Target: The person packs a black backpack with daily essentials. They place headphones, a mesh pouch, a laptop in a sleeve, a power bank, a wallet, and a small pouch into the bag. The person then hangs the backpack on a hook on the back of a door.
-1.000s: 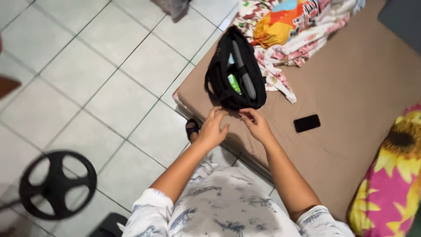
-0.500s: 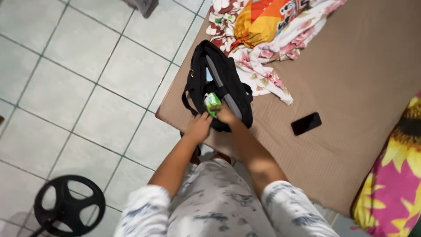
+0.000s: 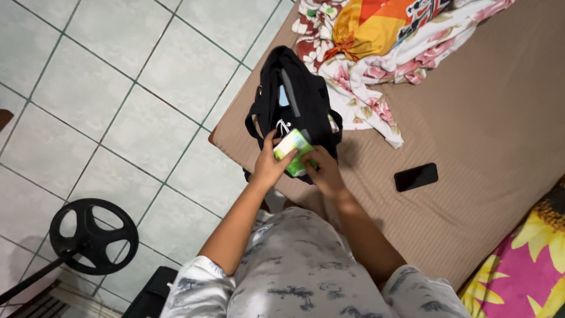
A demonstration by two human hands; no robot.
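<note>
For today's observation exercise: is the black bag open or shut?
Open: the black bag gapes, showing its inner pockets.

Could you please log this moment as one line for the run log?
left hand: holds green packet | right hand: holds same packet | packet: above black bag | bag: on bed

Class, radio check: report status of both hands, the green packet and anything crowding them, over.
Left hand and right hand both gripping green packet, held just above open black bag. Phone lies apart on brown mattress. Nothing obstructing.

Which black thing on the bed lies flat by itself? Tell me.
The black phone: it lies flat and alone on the brown mattress, unlike the black bag at both hands.
</note>
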